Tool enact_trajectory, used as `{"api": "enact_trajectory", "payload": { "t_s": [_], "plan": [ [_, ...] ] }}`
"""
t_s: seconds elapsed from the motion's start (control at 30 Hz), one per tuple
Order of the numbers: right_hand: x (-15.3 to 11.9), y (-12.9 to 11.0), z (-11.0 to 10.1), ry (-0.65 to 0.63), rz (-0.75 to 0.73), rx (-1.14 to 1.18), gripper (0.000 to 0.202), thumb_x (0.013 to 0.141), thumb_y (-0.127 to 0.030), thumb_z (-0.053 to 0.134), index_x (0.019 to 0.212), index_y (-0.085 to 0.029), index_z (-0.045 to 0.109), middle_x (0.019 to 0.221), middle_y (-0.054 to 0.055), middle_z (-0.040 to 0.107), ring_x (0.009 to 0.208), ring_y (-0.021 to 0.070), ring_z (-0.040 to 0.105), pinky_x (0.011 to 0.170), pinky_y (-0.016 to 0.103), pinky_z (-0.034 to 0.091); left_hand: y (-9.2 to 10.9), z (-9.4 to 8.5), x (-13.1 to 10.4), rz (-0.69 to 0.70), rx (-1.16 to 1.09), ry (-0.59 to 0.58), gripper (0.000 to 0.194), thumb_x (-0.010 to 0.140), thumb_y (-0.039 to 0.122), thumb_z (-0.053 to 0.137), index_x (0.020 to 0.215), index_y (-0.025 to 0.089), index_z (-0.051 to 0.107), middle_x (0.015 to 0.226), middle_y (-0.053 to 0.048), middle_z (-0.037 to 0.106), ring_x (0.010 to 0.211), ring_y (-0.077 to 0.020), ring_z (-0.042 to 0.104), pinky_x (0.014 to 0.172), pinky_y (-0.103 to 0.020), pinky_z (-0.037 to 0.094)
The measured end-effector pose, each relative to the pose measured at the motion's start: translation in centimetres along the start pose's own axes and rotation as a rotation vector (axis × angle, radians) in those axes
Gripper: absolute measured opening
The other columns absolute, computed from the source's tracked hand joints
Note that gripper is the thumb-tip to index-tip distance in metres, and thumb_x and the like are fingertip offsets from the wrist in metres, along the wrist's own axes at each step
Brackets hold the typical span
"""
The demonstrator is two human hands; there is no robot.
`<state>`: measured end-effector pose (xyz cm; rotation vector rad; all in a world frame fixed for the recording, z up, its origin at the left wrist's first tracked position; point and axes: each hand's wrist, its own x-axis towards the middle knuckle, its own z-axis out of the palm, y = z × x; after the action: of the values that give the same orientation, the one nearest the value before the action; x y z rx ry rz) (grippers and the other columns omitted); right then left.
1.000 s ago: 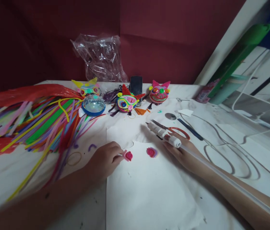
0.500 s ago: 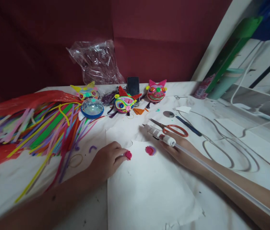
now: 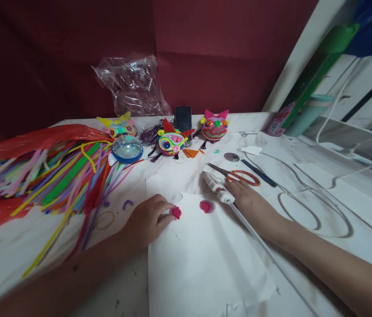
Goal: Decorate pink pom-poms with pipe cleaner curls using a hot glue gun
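My left hand [image 3: 146, 220] pinches a small pink-red rolled piece [image 3: 175, 213] between thumb and fingertips, over the left edge of a white paper sheet [image 3: 192, 264]. Right of it, a flat pink and purple piece [image 3: 207, 206] lies on the paper. My right hand [image 3: 252, 204] is low at the side of a white glue gun [image 3: 217, 187], its fingers curled over where the handle would be; the handle itself is hidden. A long clear glue stick [image 3: 265, 251] runs out of the gun's back. Orange-handled scissors [image 3: 243, 177] lie just beyond my right fingers.
Several colourful decorated heads [image 3: 171, 143] stand at the back near a dark phone [image 3: 183, 118]. Bright strips [image 3: 63, 176] spread from a red bag on the left, beside a clear dome [image 3: 127, 149]. Right are a blue cutter [image 3: 259, 173], a grey cable [image 3: 318, 224] and a clear bin [image 3: 354, 141].
The glue gun has turned and tipped, its nozzle shifting right and its back end left and down. The glue stick has swung left. My left hand has barely moved.
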<state>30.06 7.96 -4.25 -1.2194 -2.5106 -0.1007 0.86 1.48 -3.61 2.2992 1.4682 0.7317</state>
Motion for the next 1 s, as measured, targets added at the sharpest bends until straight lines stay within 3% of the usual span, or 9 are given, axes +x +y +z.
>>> {"api": "enact_trajectory", "payload": {
  "t_s": [0.2, 0.33, 0.57, 0.7, 0.87, 1.0],
  "plan": [
    [0.5, -0.3, 0.0, 0.016, -0.005, -0.027, 0.025, 0.072, -0.010, 0.053, 0.095, -0.010, 0.063, 0.097, 0.017, 0.065, 0.094, 0.0323, 0.056, 0.082, 0.045, 0.049, -0.1, 0.1, 0.1, -0.054, -0.022, 0.002, 0.017, 0.080, 0.020, 0.061, 0.095, 0.018, 0.068, 0.087, -0.003, 0.064, 0.073, -0.0132, 0.060, 0.066, -0.024, 0.045],
    [0.5, -0.1, -0.3, -0.015, -0.018, 0.025, 0.031, 0.073, -0.014, 0.054, 0.101, -0.010, 0.065, 0.106, 0.017, 0.066, 0.099, 0.0319, 0.056, 0.087, 0.045, 0.048, -0.4, 0.0, -0.1, -0.059, -0.010, 0.036, 0.020, 0.074, 0.010, 0.056, 0.091, 0.016, 0.065, 0.080, -0.001, 0.062, 0.067, -0.0110, 0.057, 0.061, -0.021, 0.042],
    [1.1, 0.1, -1.4, -0.137, 0.000, 0.060, 0.041, 0.071, -0.013, 0.056, 0.110, -0.008, 0.063, 0.111, 0.018, 0.066, 0.107, 0.0305, 0.056, 0.094, 0.040, 0.044, -0.6, -0.1, 0.1, -0.081, -0.047, 0.073, 0.016, 0.076, 0.011, 0.049, 0.081, 0.016, 0.064, 0.074, 0.000, 0.061, 0.062, -0.0106, 0.055, 0.059, -0.021, 0.040],
    [1.4, 0.7, -1.2, -0.094, 0.001, 0.034, 0.033, 0.070, -0.011, 0.056, 0.102, -0.009, 0.065, 0.109, 0.018, 0.064, 0.107, 0.0300, 0.055, 0.092, 0.039, 0.044, -0.4, -0.2, 0.1, -0.047, -0.036, 0.092, 0.018, 0.076, 0.012, 0.049, 0.081, 0.016, 0.065, 0.075, -0.001, 0.062, 0.064, -0.0117, 0.056, 0.061, -0.022, 0.041],
    [1.6, 2.1, -1.5, -0.038, 0.009, -0.002, 0.040, 0.066, -0.010, 0.060, 0.106, -0.013, 0.066, 0.111, 0.017, 0.065, 0.108, 0.0319, 0.054, 0.092, 0.044, 0.042, -0.3, -0.4, -0.1, -0.008, -0.004, 0.113, 0.019, 0.075, 0.009, 0.048, 0.073, 0.016, 0.065, 0.073, -0.001, 0.061, 0.061, -0.0111, 0.056, 0.058, -0.021, 0.040],
    [2.2, 0.1, -3.0, 0.007, -0.040, 0.044, 0.034, 0.070, -0.009, 0.058, 0.102, -0.017, 0.067, 0.108, 0.013, 0.067, 0.104, 0.0273, 0.058, 0.089, 0.041, 0.045, -0.6, -0.1, -0.3, 0.005, 0.006, 0.137, 0.021, 0.073, 0.006, 0.047, 0.070, 0.016, 0.065, 0.073, -0.001, 0.061, 0.062, -0.0105, 0.056, 0.057, -0.020, 0.040]
  ]
}}
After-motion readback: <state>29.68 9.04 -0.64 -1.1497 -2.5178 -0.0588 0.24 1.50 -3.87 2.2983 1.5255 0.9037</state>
